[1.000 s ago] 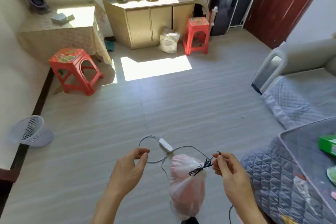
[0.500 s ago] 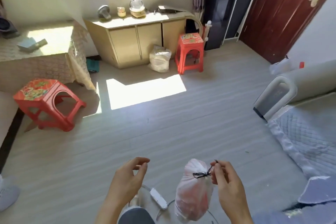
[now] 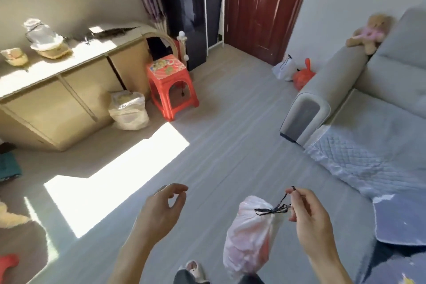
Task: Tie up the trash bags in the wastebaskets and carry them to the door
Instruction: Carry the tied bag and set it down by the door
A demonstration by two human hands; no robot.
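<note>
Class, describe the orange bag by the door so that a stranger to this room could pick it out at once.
Find the dark red door at the back. On the floor between it and the grey sofa's arm sits the bright orange bag, knotted on top. Its left-hand neighbour is a white bag.

The trash bag [image 3: 251,237] is thin, crinkled, translucent plastic. The door [image 3: 260,7] is glossy red-brown wood. Left of the door the stool [image 3: 166,67] is shiny red plastic; right, the sofa [image 3: 345,69] matt grey cloth.
</note>
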